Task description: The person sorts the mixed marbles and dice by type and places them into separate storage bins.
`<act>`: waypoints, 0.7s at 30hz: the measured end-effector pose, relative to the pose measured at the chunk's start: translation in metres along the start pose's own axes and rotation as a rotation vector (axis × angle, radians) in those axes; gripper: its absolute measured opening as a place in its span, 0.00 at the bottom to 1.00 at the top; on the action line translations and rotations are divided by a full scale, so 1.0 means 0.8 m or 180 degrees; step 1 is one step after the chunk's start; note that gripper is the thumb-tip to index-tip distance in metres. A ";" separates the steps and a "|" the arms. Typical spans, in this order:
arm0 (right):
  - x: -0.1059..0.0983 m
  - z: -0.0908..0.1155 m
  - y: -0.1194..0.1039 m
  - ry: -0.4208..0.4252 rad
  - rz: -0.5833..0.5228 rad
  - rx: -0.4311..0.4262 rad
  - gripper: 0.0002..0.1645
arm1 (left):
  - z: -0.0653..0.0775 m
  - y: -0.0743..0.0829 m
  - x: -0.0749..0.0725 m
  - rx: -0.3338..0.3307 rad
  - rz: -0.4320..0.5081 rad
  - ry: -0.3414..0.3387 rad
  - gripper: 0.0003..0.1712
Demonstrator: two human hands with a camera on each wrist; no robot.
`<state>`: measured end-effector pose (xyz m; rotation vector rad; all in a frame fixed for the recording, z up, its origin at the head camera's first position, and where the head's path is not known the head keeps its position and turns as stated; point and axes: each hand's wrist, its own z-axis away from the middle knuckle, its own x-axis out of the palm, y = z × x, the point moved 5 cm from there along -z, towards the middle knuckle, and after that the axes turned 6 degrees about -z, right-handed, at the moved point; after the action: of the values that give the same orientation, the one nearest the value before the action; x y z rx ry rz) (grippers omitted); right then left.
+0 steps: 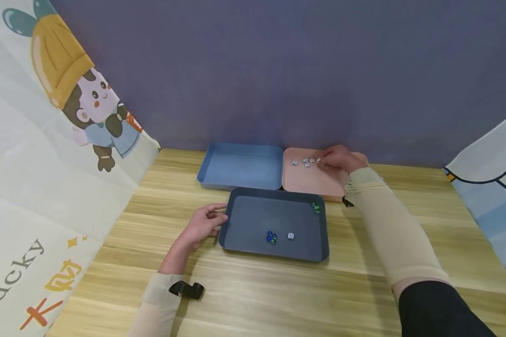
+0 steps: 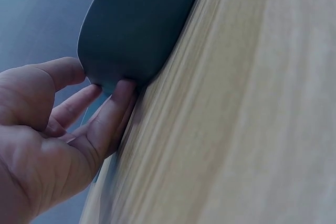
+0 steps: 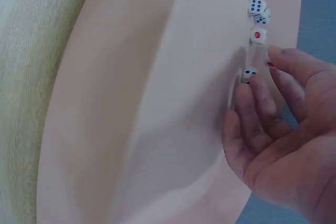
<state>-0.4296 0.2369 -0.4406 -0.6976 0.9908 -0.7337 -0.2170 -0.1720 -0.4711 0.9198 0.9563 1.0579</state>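
Observation:
My left hand (image 1: 202, 223) is at the left side of a dark grey tray (image 1: 253, 196). In the left wrist view, loosely bent fingertips touch the tray's outer wall (image 2: 126, 30) from rim to base. Over a pink tray (image 1: 295, 185), my right hand (image 1: 339, 158) reaches down among several white dice (image 1: 306, 164). A blue-dotted die (image 3: 249, 73) is right at its fingertips, partly covered. A small red spot shows between two fingertips; I cannot tell whether they pinch a die. A die with a red dot (image 3: 258, 35) lies close by.
Inside the dark tray are one die (image 1: 291, 236), a cluster of shiny blue and green pieces (image 1: 271, 238) and green pieces (image 1: 316, 208) by the right wall. A blue tray (image 1: 242, 164) stands left of the pink one. Behind rises a dark blue panel (image 1: 253, 70).

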 end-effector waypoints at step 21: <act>-0.010 0.012 -0.010 -0.0070 0.0331 -0.0170 0.12 | -0.001 0.002 0.005 0.0028 -0.0024 -0.0030 0.26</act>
<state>-0.4258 0.2405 -0.4266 -0.6938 1.0219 -0.6094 -0.2170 -0.1675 -0.4702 0.9269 0.9566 1.0430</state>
